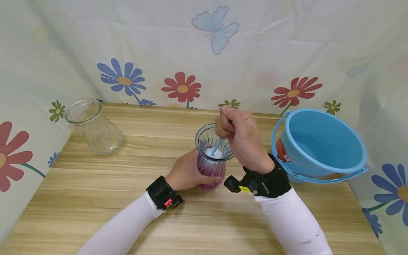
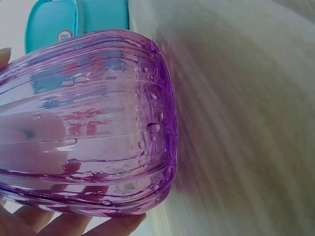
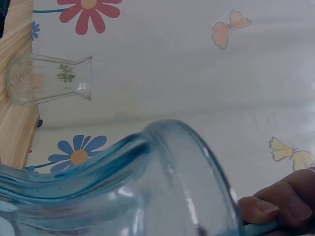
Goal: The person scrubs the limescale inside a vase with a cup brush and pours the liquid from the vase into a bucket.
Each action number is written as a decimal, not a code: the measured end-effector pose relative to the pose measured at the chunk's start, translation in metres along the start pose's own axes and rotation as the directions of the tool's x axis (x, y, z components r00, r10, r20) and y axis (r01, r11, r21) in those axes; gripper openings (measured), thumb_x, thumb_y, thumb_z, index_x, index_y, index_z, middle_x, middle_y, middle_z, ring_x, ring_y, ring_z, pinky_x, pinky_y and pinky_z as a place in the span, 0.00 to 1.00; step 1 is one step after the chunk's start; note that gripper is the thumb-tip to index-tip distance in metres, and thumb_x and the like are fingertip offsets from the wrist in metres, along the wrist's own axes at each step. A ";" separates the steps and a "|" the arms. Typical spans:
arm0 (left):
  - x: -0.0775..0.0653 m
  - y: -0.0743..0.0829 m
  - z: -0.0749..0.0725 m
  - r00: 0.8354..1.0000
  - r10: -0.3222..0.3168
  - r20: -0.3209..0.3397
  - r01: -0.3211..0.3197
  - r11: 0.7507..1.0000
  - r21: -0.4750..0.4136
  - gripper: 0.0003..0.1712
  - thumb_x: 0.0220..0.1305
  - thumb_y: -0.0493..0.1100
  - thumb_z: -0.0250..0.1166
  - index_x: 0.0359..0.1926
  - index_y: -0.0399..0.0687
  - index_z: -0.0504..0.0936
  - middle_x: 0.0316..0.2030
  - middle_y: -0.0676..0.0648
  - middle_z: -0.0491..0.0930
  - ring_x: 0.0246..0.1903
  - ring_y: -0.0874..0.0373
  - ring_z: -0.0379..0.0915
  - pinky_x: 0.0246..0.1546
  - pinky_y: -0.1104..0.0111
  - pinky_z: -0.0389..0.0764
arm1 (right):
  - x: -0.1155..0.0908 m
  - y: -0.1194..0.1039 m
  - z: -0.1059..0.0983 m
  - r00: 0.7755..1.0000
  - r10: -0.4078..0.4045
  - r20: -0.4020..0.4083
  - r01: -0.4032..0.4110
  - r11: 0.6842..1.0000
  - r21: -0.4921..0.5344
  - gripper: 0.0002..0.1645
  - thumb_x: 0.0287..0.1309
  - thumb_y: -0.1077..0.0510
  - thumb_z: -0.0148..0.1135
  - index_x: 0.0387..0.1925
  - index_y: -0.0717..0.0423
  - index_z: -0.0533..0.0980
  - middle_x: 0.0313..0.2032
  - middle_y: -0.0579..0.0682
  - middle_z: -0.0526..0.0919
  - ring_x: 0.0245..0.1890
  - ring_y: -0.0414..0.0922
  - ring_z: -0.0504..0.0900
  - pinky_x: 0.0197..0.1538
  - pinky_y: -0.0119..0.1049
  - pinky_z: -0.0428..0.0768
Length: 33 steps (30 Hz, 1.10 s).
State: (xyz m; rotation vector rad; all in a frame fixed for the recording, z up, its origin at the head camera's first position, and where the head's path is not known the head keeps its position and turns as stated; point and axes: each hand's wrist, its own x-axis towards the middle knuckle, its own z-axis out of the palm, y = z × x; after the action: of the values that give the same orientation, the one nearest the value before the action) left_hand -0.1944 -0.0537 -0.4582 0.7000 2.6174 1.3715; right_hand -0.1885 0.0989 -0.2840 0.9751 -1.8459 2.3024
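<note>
A ribbed glass vase point(image 1: 211, 168), bluish at the rim and purple at the base, stands tilted near the middle of the table. My left hand point(image 1: 188, 170) grips its body, thumb across the front. Water drops dot the purple glass point(image 2: 108, 128) in the left wrist view. From above, my right hand point(image 1: 244, 137) holds the pale blue handle point(image 1: 218, 144) of what looks like a bottle brush, fingers curled round it over the rim. Its white head point(image 1: 213, 153) is down inside the vase. Fingers point(image 3: 280, 204) show beside the mouth in the right wrist view.
A clear glass vase point(image 1: 103, 132) stands at the back left. To the right of my right wrist is a light blue bucket point(image 1: 318, 166), its handle lowered toward the front. A flowered curtain point(image 1: 255, 63) encloses the wooden table point(image 1: 146, 124) at the back and sides.
</note>
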 end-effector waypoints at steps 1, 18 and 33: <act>0.000 0.000 0.000 1.000 0.002 0.000 -0.002 1.000 -0.003 0.55 0.35 0.77 0.71 0.64 0.66 0.61 0.50 0.60 0.75 0.44 0.67 0.72 0.44 0.61 0.81 | 0.000 -0.002 0.000 1.000 -0.001 0.000 0.001 1.000 -0.001 0.26 0.71 0.61 0.32 0.13 0.56 0.52 0.15 0.48 0.49 0.15 0.45 0.51 0.24 0.40 0.52; 0.000 -0.002 0.001 0.999 0.034 -0.011 -0.034 0.999 -0.004 0.56 0.36 0.78 0.70 0.66 0.70 0.59 0.52 0.60 0.75 0.46 0.67 0.71 0.45 0.59 0.81 | 0.005 -0.028 -0.002 0.999 -0.015 0.046 0.018 0.999 -0.048 0.25 0.72 0.60 0.30 0.14 0.54 0.52 0.15 0.46 0.52 0.15 0.45 0.54 0.25 0.40 0.55; 0.001 -0.001 0.000 1.000 0.030 -0.006 -0.030 1.000 0.002 0.54 0.35 0.78 0.71 0.64 0.69 0.61 0.50 0.62 0.75 0.45 0.68 0.71 0.45 0.61 0.80 | 0.005 -0.014 -0.008 0.998 -0.039 0.056 0.049 0.981 -0.187 0.28 0.73 0.60 0.31 0.13 0.57 0.53 0.12 0.46 0.53 0.12 0.48 0.53 0.19 0.41 0.54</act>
State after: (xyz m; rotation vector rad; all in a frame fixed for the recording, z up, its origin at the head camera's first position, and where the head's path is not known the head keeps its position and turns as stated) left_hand -0.1952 -0.0538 -0.4586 0.7388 2.6242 1.3811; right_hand -0.1905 0.1085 -0.2701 1.0461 -1.9955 2.0510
